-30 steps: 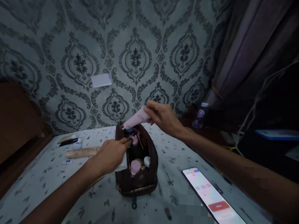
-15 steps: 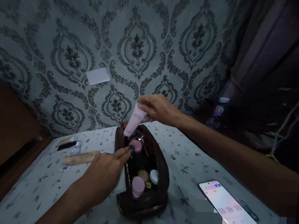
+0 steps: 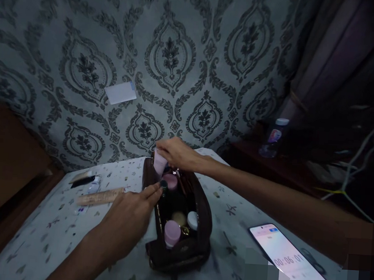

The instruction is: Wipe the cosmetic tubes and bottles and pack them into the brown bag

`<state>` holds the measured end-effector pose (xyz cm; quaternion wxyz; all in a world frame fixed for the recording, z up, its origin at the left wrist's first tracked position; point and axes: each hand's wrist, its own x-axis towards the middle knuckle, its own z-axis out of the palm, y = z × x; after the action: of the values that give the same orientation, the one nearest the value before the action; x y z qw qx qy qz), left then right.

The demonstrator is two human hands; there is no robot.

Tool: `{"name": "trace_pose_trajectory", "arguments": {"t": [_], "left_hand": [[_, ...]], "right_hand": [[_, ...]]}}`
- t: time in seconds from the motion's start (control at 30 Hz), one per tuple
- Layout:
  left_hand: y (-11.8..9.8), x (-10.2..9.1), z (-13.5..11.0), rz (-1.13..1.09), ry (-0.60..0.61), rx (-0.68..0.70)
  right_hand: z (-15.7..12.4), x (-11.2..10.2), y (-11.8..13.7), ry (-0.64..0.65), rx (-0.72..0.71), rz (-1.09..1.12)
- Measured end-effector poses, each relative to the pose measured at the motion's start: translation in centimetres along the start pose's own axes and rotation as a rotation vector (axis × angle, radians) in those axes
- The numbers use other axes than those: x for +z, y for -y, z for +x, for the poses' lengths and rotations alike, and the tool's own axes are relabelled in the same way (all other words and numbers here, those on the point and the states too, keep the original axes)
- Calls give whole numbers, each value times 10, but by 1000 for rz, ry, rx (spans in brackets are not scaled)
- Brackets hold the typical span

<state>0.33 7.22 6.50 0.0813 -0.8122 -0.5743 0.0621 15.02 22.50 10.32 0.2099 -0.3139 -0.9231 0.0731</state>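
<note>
A dark brown toiletry pouch (image 3: pixel 196 248) stands open on a patterned tablecloth. Inside it I see a pink-capped jar (image 3: pixel 172 233), a white cap (image 3: pixel 193 220) and another pink lid (image 3: pixel 171 181). My right hand (image 3: pixel 176 154) is closed on a pale pink tube (image 3: pixel 159 163), which stands nearly upright with its lower end inside the far end of the pouch. My left hand (image 3: pixel 131 215) pinches the pouch's left rim by a small dark round zip pull (image 3: pixel 163 183), with fingers pressed together.
A lit phone (image 3: pixel 286 256) lies on the tablecloth (image 3: pixel 57 229) at the right. A long beige tube (image 3: pixel 99 197) and small dark and white items (image 3: pixel 85 180) lie at the left. A clear bottle (image 3: pixel 272 138) stands on a dark side table by the curtain. Patterned wall behind.
My right hand has come down and left, lowering the pink tube from above the pouch into its far end. My left hand has stayed on the rim.
</note>
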Motion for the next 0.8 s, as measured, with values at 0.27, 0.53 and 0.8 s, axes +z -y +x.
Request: {"name": "trace_pose_trajectory", "arguments": {"t": [0.27,0.53,0.8], "left_hand": [[0,3,1,-50,-20,4],[4,-3,1,-139,-16,39],[3,1,-4,-137,-67,7]], "right_hand": [[9,38,2,260,52,-171],[5,33,-2,277,28,-149],[6,39,-7,177,119,47]]}}
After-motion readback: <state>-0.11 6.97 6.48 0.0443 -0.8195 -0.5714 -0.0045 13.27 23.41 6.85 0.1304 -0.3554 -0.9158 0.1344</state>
